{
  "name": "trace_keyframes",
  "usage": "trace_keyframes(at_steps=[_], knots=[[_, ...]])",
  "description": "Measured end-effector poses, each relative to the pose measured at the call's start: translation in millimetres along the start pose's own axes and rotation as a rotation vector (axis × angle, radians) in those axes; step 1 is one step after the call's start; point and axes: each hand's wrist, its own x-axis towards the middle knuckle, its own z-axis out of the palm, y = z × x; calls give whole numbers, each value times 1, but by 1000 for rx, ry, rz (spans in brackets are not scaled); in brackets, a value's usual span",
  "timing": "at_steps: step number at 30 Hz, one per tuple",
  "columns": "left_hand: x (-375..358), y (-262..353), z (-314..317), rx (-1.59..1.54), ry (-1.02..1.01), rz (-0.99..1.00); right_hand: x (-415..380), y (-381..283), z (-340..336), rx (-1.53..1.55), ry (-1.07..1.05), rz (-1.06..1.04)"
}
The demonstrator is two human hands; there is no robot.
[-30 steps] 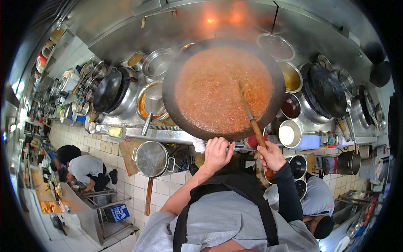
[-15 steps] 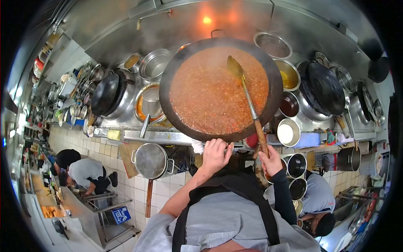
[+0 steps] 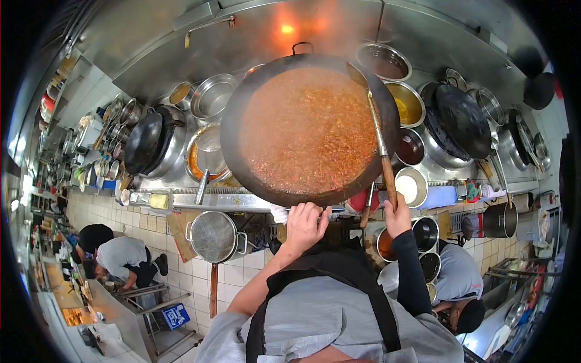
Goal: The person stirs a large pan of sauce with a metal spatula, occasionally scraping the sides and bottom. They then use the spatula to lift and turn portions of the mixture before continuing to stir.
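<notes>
A large dark wok (image 3: 242,184) full of steaming reddish-brown minced sauce (image 3: 302,133) stands in front of me. My left hand (image 3: 305,225) is closed at its near rim, with a white cloth (image 3: 279,213) beside the fingers; the exact part it grips is hidden. In my right hand (image 3: 397,216) is the wooden handle of a long metal ladle (image 3: 376,124). The ladle slants up along the wok's right side, its head over the far right rim. Another wooden handle (image 3: 367,212) pokes out just left of my right hand.
Left of the wok stand a steel pot (image 3: 213,97) and a pan holding a strainer (image 3: 210,158). Oil (image 3: 407,104), dark sauce (image 3: 410,147) and a white-filled pot (image 3: 410,186) flank its right. A lidded pot (image 3: 213,237) sits lower left. Co-workers bend at left (image 3: 124,254) and right (image 3: 460,275).
The ladle has moved from over the sauce to the wok's right rim, its handle swinging steeper. My right hand shifted slightly right. The sauce surface looks stirred. My left hand stays at the rim.
</notes>
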Motion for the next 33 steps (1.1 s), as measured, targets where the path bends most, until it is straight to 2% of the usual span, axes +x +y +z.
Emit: trace_keyframes(at_steps=[3, 6, 9, 12, 21, 27, 30, 33], knots=[[1, 1, -1, -1, 3, -1, 14, -14, -3, -136, 102, 7], [6, 2, -1, -5, 27, 3, 22, -33, -10, -188, 24, 106], [4, 3, -2, -7, 23, -5, 34, -5, -12, -221, -7, -135], [6, 3, -3, -6, 26, 1, 42, -63, -43, 161, -376, 395], [6, 2, 0, 4, 34, 12, 43, -62, -84, 858, -581, 800], [4, 1, -2, -18, 17, -2, 34, -12, -80, 1144, -664, 748], [4, 1, -2, -19, 8, -7, 24, -5, -70, 1128, -634, 693], [5, 2, -3, -17, 10, -6, 10, -14, -54, 939, -540, 637]])
